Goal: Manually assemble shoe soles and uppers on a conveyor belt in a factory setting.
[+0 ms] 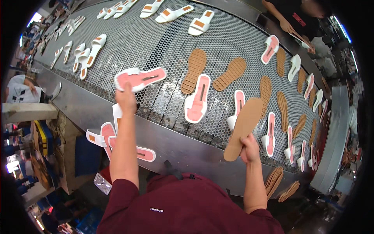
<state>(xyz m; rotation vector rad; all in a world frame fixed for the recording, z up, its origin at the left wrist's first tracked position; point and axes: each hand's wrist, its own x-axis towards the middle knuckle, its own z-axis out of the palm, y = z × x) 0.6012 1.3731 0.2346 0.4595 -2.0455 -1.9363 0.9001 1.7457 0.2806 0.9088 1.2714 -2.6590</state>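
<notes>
My left hand [126, 101] is closed on the toe end of a white slide sandal [146, 79] with a pink footbed, just over the mesh conveyor belt [159, 105]. In my right hand [249, 149] is a tan shoe sole [244, 126], its smooth face up and its far end tilted over the belt. Partly behind that sole is another pink-lined sandal [239, 102]. Between my hands lie a pink-lined sandal [197, 99] and two loose brown soles, one upright [194, 68] and one slanted [230, 73].
Several white sandals [91, 52] with orange patches lie farther up the belt. Pink-lined sandals and brown soles continue to the right. More sandals [146, 153] and soles [274, 180] sit below the metal edge [175, 142]. Across the belt a person [290, 25] handles a white item.
</notes>
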